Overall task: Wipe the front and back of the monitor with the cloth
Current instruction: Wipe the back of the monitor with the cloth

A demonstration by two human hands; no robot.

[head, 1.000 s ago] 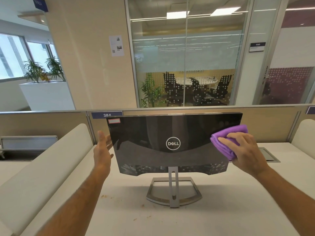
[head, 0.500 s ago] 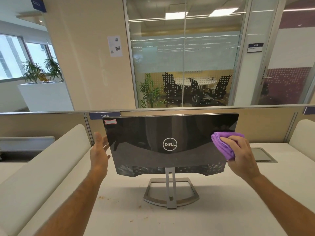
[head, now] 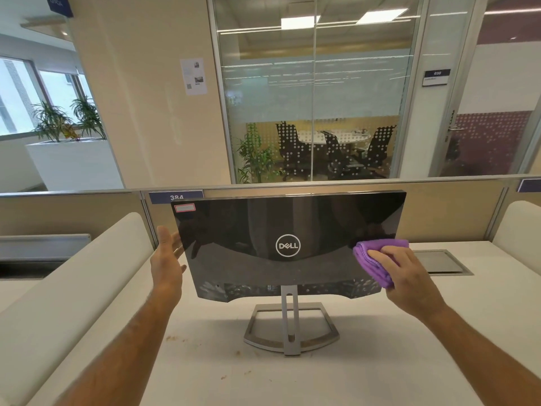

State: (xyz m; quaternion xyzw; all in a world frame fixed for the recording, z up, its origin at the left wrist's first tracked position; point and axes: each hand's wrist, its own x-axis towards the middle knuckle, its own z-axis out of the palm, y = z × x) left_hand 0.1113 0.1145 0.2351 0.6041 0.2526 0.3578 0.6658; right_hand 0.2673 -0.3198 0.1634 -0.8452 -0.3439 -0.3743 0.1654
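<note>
Now my right hand point(head: 409, 276) pinches the purple cloth point(head: 373, 262) against the monitor point(head: 288, 247) back's right edge; my left hand point(head: 167, 259), fingers spread, steadies the other side, so I'd wipe across in even, overlapping strokes

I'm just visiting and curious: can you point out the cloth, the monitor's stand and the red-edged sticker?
purple cloth point(head: 373, 263): head view, on the folded bulge left of the fingers.
monitor stand point(head: 290, 323): head view, on the upright metal post.
red-edged sticker point(head: 184, 207): head view, its middle, at the monitor's top left corner.
</note>
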